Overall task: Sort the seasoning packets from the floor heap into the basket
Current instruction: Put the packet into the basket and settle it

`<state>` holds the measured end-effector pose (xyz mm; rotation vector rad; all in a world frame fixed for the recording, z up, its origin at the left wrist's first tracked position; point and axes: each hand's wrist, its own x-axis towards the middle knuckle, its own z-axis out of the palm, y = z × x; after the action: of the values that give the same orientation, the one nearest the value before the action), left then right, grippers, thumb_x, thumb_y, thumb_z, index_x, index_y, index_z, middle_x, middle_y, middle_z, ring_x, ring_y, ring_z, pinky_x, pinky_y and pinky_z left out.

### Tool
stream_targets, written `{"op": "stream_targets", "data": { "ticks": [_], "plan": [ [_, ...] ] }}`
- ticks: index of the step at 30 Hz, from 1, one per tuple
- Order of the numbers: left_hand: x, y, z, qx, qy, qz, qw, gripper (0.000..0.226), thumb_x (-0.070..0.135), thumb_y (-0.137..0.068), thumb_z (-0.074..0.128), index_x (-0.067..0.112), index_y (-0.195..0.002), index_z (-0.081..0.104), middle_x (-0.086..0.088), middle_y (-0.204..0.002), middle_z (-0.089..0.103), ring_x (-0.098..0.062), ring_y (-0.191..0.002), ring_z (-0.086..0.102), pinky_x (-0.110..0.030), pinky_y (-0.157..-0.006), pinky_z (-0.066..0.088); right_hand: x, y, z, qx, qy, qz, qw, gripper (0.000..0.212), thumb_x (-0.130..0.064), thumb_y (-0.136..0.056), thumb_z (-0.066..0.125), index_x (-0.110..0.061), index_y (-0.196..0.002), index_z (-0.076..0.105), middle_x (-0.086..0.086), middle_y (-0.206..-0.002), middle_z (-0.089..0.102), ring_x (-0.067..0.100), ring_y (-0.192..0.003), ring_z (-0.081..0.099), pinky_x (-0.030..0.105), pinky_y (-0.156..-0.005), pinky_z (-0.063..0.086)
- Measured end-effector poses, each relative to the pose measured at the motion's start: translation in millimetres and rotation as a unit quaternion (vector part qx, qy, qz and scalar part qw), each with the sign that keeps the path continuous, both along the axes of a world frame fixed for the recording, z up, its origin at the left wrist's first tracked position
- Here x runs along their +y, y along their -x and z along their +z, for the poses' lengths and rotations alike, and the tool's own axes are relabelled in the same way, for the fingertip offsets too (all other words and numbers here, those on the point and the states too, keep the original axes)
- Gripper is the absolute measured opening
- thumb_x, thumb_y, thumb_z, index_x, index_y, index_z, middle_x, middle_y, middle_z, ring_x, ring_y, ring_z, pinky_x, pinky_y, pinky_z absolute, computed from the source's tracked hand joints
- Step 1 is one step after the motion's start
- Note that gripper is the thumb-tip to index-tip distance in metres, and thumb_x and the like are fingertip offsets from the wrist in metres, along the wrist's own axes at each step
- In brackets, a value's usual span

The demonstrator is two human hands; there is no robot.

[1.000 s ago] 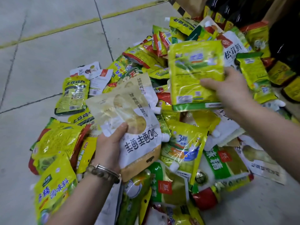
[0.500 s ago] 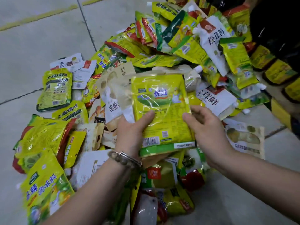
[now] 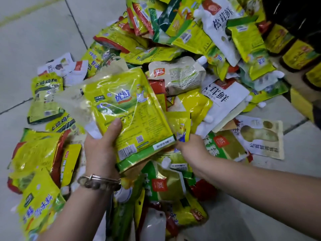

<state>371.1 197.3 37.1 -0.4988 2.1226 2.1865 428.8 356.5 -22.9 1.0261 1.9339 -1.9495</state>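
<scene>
From my station I count two hands in view and two packets held clear of the heap (image 3: 182,80), both in the left hand (image 3: 101,150). That hand sits at about seven o'clock from centre. Its thumb presses on the face of a yellow packet (image 3: 128,115) and its fingers curl beneath. A pale translucent packet (image 3: 73,100) fans out behind, toward nine o'clock.

The yellow packet is glossy and tilted, with blue characters on a white-and-green panel, two barcodes and a green band along its lower edge.

The right hand (image 3: 192,148) lies at five o'clock, low in the heap, against a small yellow packet (image 3: 179,126). Its fingertips are hidden, so I cannot tell whether it grips.

The heap holds too many packets to count, mostly yellow and green, on the grey floor (image 3: 34,32). I make out one white pouch (image 3: 217,20) with big black characters at one o'clock and a second white pouch (image 3: 224,98) at three. Two bracelets (image 3: 99,182) circle the left wrist.
</scene>
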Motion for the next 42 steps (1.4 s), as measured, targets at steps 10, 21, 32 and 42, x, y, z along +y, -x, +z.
{"op": "stream_targets", "data": {
  "ticks": [10,21,32,42],
  "plan": [
    [35.6,14.7,0.1,-0.056,-0.008,-0.063,0.996,0.03,0.019,-0.077,0.06,0.018,-0.107,0.061,0.003,-0.088,0.073,-0.016,-0.077,0.071,-0.035,-0.059,0.058,108.1,27.4,11.8,0.124,-0.088,-0.174,0.973,0.031,-0.03,-0.074,0.066,-0.022,-0.103,0.065,-0.002,-0.104,0.07,0.019,-0.102,0.065,0.045,-0.096,0.049],
    [105.5,-6.2,158.3,-0.224,0.021,-0.155,0.962,0.03,0.007,-0.077,0.069,0.0,-0.103,0.055,-0.016,-0.1,0.067,-0.026,-0.078,0.071,-0.053,-0.069,0.057,141.9,-60.7,169.7,0.059,-0.088,-0.317,0.942,0.018,-0.007,-0.082,0.067,-0.023,-0.091,0.064,-0.004,-0.089,0.069,0.01,-0.083,0.066,0.028,-0.081,0.053],
    [209.5,-179.9,360.3,-0.179,0.066,-0.55,0.813,0.03,-0.006,-0.07,0.071,0.017,-0.089,0.071,0.005,-0.077,0.074,-0.018,-0.075,0.071,-0.046,-0.072,0.057,145.0,-321.8,398.3,-0.099,-0.168,-0.528,0.827,0.018,-0.019,-0.084,0.069,-0.022,-0.075,0.055,-0.016,-0.074,0.057,-0.013,-0.056,0.052,0.013,-0.062,0.044],
    [330.0,-405.8,301.9,-0.097,0.054,-0.766,0.634,0.03,0.026,-0.063,0.076,0.028,-0.091,0.063,0.028,-0.069,0.066,0.009,-0.073,0.061,-0.015,-0.076,0.051,200.2,-593.9,381.3,-0.222,-0.185,-0.494,0.82,0.028,-0.02,-0.086,0.067,-0.013,-0.113,0.065,0.0,-0.097,0.063,0.004,-0.091,0.059,0.008,-0.067,0.043]
  ]
}}
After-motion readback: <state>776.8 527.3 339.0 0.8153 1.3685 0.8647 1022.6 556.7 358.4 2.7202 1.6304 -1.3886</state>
